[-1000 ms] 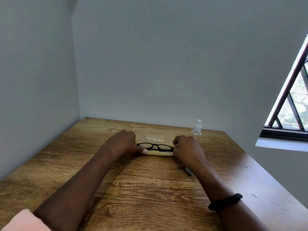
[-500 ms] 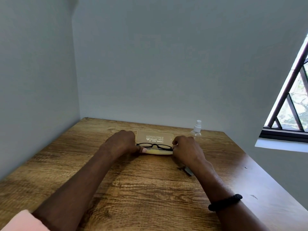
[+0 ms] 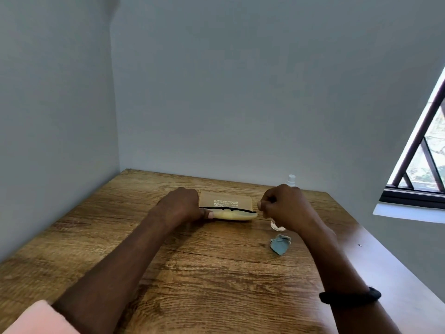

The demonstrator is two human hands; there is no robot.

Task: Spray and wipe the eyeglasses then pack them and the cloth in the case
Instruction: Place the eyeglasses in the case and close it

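A tan eyeglass case [image 3: 226, 201] lies open at the far middle of the wooden table [image 3: 192, 273], its lid with white print tipped back. The black eyeglasses [image 3: 226, 209] rest flat in the pale lower half [image 3: 234, 215] and show only as a thin dark line. My left hand [image 3: 180, 208] grips the case's left end, thumb against its front. My right hand [image 3: 286, 208] hovers just right of the case, fingers curled with nothing in them. A crumpled blue-grey cloth [image 3: 280, 244] lies on the table below that hand. The clear spray bottle [image 3: 291, 179] stands behind it, mostly hidden.
Grey walls close off the table at the back and left. A barred window [image 3: 423, 169] and its white sill are at the right. The table's right edge runs diagonally near my right forearm, which wears a black wristband [image 3: 349, 297].
The eyeglasses have dropped from upright to flat in the case. My right hand has let go of them and moved right, uncovering the cloth. The left hand has stayed put.
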